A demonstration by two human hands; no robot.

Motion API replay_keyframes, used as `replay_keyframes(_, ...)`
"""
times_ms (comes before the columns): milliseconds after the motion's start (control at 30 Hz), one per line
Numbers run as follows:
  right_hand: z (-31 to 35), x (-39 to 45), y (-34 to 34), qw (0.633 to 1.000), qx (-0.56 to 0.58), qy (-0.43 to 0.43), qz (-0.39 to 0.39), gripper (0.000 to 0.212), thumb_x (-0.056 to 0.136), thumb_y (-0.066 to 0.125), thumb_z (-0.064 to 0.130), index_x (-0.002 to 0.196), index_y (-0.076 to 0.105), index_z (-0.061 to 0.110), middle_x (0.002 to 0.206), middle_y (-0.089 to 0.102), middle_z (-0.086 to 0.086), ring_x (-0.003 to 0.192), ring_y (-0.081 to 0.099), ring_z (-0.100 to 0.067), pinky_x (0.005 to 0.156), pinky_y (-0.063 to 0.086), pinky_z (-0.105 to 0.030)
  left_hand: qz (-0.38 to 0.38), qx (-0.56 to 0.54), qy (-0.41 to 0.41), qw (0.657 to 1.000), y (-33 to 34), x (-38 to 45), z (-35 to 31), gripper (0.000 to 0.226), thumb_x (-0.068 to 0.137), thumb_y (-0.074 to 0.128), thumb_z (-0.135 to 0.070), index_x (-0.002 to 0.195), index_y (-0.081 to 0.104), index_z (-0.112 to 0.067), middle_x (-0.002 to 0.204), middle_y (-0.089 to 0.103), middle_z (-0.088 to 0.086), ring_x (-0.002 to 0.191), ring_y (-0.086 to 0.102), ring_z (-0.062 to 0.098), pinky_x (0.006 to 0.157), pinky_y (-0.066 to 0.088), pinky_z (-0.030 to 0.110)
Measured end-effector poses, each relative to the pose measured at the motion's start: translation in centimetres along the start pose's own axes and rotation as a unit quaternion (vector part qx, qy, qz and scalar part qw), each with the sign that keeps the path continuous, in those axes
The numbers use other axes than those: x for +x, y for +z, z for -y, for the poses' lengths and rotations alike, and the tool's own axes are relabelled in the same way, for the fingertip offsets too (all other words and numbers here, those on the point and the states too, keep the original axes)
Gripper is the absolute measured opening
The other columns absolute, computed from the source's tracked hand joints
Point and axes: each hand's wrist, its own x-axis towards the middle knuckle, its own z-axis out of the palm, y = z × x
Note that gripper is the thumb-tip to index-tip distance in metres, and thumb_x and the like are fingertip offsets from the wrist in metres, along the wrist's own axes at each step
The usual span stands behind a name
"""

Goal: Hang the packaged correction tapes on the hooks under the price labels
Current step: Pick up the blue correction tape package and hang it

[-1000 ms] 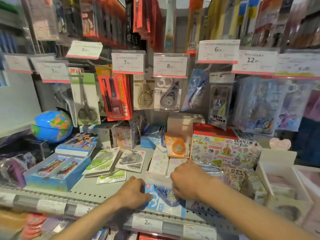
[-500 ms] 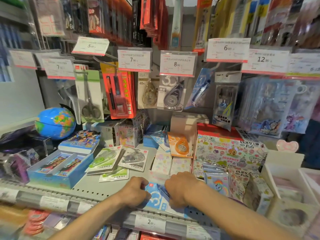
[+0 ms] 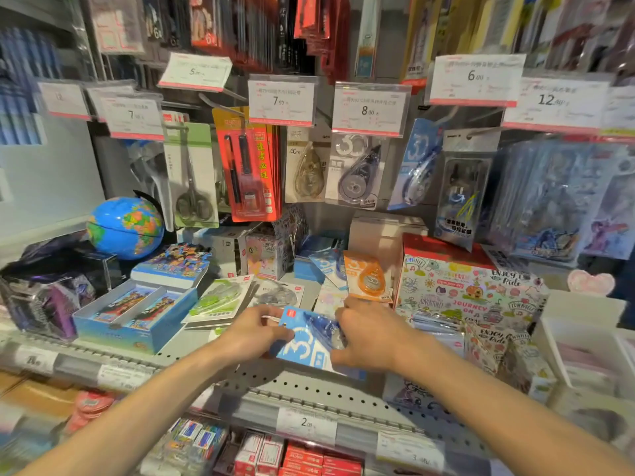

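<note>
A blue packaged correction tape (image 3: 304, 341) is lifted just above the shelf (image 3: 309, 386). My left hand (image 3: 254, 333) grips its left edge and my right hand (image 3: 366, 333) grips its right side. Loose packs lie on the shelf behind: a green one (image 3: 220, 298), a grey one (image 3: 280, 293) and an orange one (image 3: 369, 276). On the hooks above hang a tan 40m pack (image 3: 307, 166) under the 7.90 label (image 3: 281, 102), a grey-blue pack (image 3: 357, 171) under the 8.00 label (image 3: 369, 110), and a blue pack (image 3: 417, 164) beside the 6.00 label (image 3: 476, 80).
A blue globe (image 3: 125, 226) and a blue box of cartoon items (image 3: 137, 314) stand at the left. Scissors (image 3: 190, 176) and a red pen pack (image 3: 245, 166) hang left of the tapes. A patterned box (image 3: 467, 286) and white bins (image 3: 580, 345) fill the right.
Both hands have lifted the blue pack off the shelf and brought it up and back; the view has tilted down slightly.
</note>
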Motion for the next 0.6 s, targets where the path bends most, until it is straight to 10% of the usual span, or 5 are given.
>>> replay_keyframes(600,-6.6,-2.5,-4.1,0.939,0.156,0.058,-0.3,0.062,0.078,0.069,0.053,0.125,0.043,0.023,0.122,0.053,0.007,0.113,0.05,-0.013,0.085,0.042,-0.027,-0.072,-0.087,0.294,0.949,1.2,-1.2,-11.6,0.031,0.095,0.065,-0.009,0.12,0.063,-0.027,0.101,0.077,-0.012,0.091,0.072,0.002,0.066,0.056,0.015)
